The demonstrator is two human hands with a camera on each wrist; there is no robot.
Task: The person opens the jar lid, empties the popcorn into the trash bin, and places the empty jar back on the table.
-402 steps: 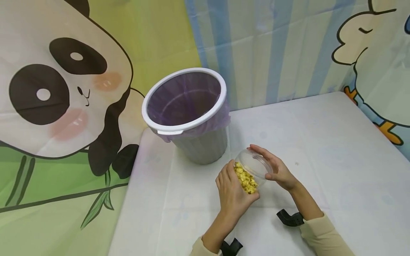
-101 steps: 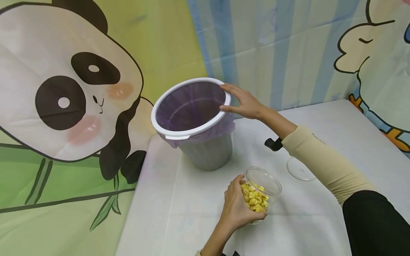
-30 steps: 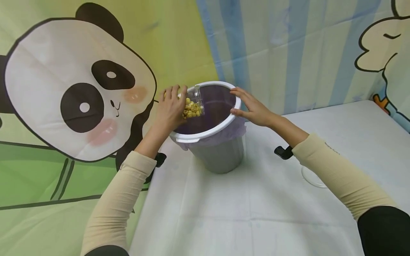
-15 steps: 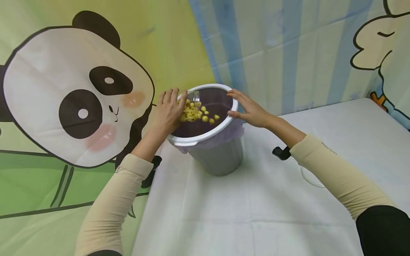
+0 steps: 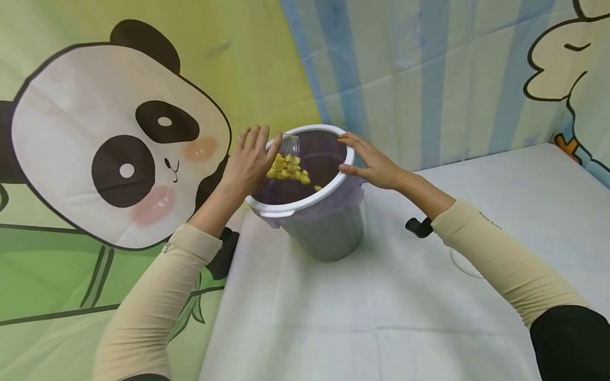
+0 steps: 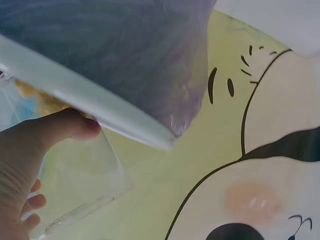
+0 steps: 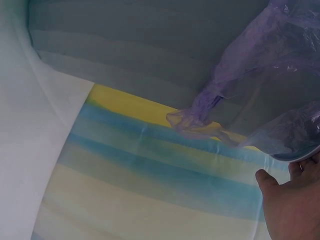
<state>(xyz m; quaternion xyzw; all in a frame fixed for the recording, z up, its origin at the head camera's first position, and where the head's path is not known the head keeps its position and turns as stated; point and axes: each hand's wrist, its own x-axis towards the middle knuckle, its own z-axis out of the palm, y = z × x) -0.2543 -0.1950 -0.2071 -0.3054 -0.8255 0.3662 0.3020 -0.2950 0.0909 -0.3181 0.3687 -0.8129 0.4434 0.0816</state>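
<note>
My left hand (image 5: 250, 159) grips a clear plastic jar (image 5: 293, 144), tipped sideways over the trash can's mouth. Yellow popcorn (image 5: 286, 168) spills from the jar's opening, with a piece or two falling inside the can. In the left wrist view, the thumb of my left hand (image 6: 40, 145) lies along the jar's wall (image 6: 95, 165), beside the white rim (image 6: 100, 110). The grey trash can (image 5: 326, 233) stands upright, lined with a purple bag (image 5: 333, 198). My right hand (image 5: 374, 161) holds the rim at its right side, fingertips and thumb on it. The can's bottom is hidden.
A round clear lid (image 5: 464, 264) lies on the white-covered table (image 5: 333, 317), partly behind the right sleeve (image 5: 500, 259). Close behind the can hangs a striped and yellow cloth backdrop (image 5: 381, 79). A printed panda (image 5: 71, 106) covers the cloth on the left.
Earlier both hands were at the popcorn jar, then the lid lay on the table and the right hand took the rim. The left hand brought the jar over the can; popcorn began pouring out.
</note>
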